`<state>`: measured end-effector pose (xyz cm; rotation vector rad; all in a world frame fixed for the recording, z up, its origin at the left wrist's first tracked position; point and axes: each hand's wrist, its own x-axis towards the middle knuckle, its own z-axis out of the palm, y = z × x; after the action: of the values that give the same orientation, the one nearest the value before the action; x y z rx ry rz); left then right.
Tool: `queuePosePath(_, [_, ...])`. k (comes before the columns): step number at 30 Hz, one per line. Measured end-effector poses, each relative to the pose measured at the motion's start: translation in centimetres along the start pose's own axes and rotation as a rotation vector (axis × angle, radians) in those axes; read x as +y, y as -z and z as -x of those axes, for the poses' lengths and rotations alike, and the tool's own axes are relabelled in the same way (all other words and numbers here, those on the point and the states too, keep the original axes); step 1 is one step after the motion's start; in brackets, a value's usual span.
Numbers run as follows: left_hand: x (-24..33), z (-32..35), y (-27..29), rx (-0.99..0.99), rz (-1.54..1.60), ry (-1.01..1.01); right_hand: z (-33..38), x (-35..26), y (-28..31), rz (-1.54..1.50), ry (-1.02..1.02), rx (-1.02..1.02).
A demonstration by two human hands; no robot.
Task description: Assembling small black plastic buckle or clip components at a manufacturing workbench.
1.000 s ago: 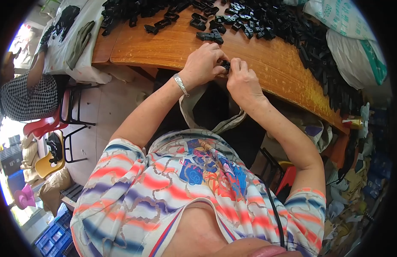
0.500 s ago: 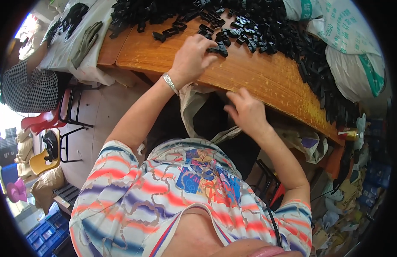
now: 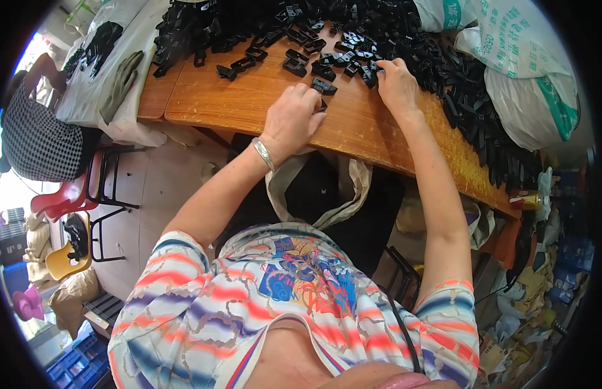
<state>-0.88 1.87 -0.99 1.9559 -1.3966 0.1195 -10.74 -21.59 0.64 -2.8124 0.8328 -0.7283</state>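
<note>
My left hand [image 3: 291,118], with a silver bracelet on its wrist, is closed above the wooden table near its front edge. Thumb and forefinger pinch a small black plastic part [image 3: 322,105], mostly hidden by the fingers. Just past it lies another black plastic piece [image 3: 324,87]. Farther right, my right hand [image 3: 399,89] reaches to the near side of the heap, its fingertips closed on a shiny black part [image 3: 370,76]. A beige cloth bag [image 3: 361,188] with its mouth open hangs below the table edge, between my forearms.
A large heap of black plastic parts [image 3: 249,19] covers the back and right of the wooden table [image 3: 229,97]. White sacks [image 3: 521,58] stand at the right. Gloves [image 3: 122,84] lie on a covered surface at the left, near another person [image 3: 41,133]. Chairs [image 3: 67,194] stand beyond.
My right hand has moved from below the table edge up to the heap. My left hand has drawn slightly nearer and down, and a black piece lies beyond it.
</note>
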Motion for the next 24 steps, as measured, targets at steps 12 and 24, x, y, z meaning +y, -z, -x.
queuePosePath(12, [1.9, -0.7, 0.6, -0.179, -0.006, -0.118, -4.7, -1.7, -0.3, 0.113, -0.125, -0.256])
queuePosePath(24, [0.9, -1.0, 0.7, -0.195, -0.128, -0.276, 3.2, -0.6, 2.7, -0.804, -0.306, -0.354])
